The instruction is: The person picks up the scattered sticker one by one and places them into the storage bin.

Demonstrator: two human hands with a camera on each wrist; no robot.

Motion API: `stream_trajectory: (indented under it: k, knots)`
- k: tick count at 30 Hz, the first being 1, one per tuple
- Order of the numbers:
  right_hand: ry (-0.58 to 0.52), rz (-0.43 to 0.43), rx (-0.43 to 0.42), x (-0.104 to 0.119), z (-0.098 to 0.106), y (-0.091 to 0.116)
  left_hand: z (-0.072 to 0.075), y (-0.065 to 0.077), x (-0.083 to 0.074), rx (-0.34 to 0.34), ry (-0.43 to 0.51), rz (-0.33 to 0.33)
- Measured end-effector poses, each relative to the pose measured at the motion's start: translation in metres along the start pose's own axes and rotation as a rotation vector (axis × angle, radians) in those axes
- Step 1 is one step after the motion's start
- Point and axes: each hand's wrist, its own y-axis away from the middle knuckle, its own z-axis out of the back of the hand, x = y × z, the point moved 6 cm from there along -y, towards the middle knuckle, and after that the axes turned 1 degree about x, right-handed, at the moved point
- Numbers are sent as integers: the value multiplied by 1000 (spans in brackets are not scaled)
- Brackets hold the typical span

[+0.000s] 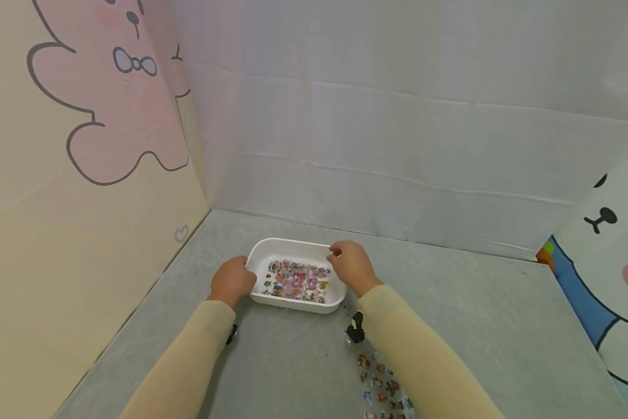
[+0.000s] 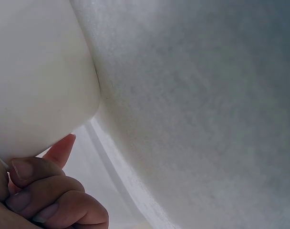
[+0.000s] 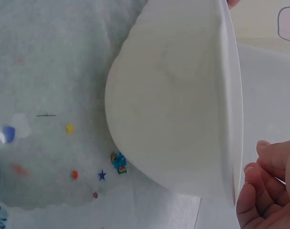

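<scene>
A white plastic tray stands on the grey surface with a patch of small colourful stickers inside it. My left hand grips the tray's left end; its curled fingers show under the wall in the left wrist view. At the far right corner is my right hand, just above the rim. In the right wrist view its thumb and fingers are curled together beside the rim, and I see nothing between them. The palm side is partly hidden.
A clear sheet of stickers lies on the grey table, partly under the right forearm. Dark wrist devices sit below the sleeves. A white curtain stands behind, and a cream panel with a pink bear at the left.
</scene>
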Motion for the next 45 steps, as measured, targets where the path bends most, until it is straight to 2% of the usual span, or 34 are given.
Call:
stream_trajectory:
  k: [9,16,27,36,45]
  knots:
    - [-43,-32,-14,-7,5,7,4,0,-2,-12,-12,-13]
    - [-52,-8,-33,-9,14,18,4,-1,-3,-13,0,-5]
    - [-30,-5,-32,-17,35,46,5,3,-2,-16,14,3]
    - [35,-4,-49,-50,59,75,-1,7,3,-6,22,9]
    - [-17,-41,3,-87,65,110,-1,7,-2,-17,10,4]
